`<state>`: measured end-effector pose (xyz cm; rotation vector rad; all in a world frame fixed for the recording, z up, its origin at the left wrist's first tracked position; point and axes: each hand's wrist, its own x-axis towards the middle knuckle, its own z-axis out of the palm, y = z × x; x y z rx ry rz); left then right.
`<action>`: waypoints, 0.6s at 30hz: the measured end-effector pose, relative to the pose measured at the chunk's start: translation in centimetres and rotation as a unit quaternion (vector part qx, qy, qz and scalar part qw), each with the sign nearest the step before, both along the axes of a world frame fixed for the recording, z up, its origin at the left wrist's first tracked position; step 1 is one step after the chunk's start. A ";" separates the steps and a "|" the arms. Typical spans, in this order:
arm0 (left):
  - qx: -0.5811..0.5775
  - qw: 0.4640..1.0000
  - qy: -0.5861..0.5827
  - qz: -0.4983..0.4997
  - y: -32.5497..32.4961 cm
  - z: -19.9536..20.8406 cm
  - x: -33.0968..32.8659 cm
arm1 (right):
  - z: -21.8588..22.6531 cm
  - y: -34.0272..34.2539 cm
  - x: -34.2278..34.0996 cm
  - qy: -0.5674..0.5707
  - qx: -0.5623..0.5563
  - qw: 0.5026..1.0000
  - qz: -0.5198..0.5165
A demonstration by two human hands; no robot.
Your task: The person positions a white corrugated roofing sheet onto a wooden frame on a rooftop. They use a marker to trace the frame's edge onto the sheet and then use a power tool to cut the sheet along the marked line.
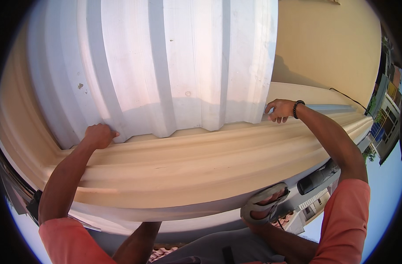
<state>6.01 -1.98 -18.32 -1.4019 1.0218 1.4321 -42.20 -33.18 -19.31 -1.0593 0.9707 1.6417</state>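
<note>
A pale corrugated roofing sheet (pixel 192 66) lies in front of me, its wavy lower edge above a cream moulded ledge (pixel 201 171). My left hand (pixel 102 135) is closed over the sheet's lower edge near the left corner, thumb pointing right. At the lower right corner, my right hand (pixel 281 111) has bent fingers and pinches the side edge; its fingertips are partly hidden. A dark beaded bracelet (pixel 297 108) circles that wrist. Just behind the right hand, a narrow grey metal strip (pixel 328 107) runs along the ledge.
A cream wall surface (pixel 328 44) rises to the right of the sheet, with a thin black cable (pixel 348 97) at its foot. My sandalled foot (pixel 264 204) rests by the ledge's outer side, near a dark cylindrical object (pixel 313 180). Beyond, buildings and sky show far below.
</note>
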 end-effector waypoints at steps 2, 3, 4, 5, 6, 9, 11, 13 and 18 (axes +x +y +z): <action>0.000 1.000 -0.006 0.005 0.1 -0.2 -0.1 | -1.0 0.3 -1.1 -0.013 0.023 0.999 -0.042; -0.003 1.000 -0.008 0.003 0.3 -0.3 0.1 | -1.6 0.7 -1.9 -0.025 0.025 0.998 -0.048; -0.007 1.000 -0.010 0.001 0.4 -0.4 0.1 | -2.2 1.1 -2.7 -0.036 0.027 0.998 -0.054; -0.005 1.000 -0.011 0.004 0.3 -0.4 0.0 | -2.5 1.3 -2.6 -0.049 0.030 0.997 -0.058; -0.004 1.000 -0.012 0.008 0.1 -0.2 -0.1 | -2.5 1.6 -2.6 -0.051 0.028 0.997 -0.055; -0.008 1.000 -0.010 0.006 0.5 -0.3 0.0 | -2.7 2.6 -2.6 -0.060 0.026 0.997 -0.050; -0.007 1.000 -0.010 0.004 0.5 -0.3 0.1 | -3.0 3.0 -2.8 -0.067 0.029 0.996 -0.055; 0.001 1.000 -0.013 0.006 0.2 -0.2 -0.1 | -3.1 3.2 -3.1 -0.065 0.016 0.996 -0.066; -0.003 1.000 -0.016 0.008 0.1 0.0 -0.2 | -3.5 4.1 -3.7 -0.108 -0.008 0.991 -0.079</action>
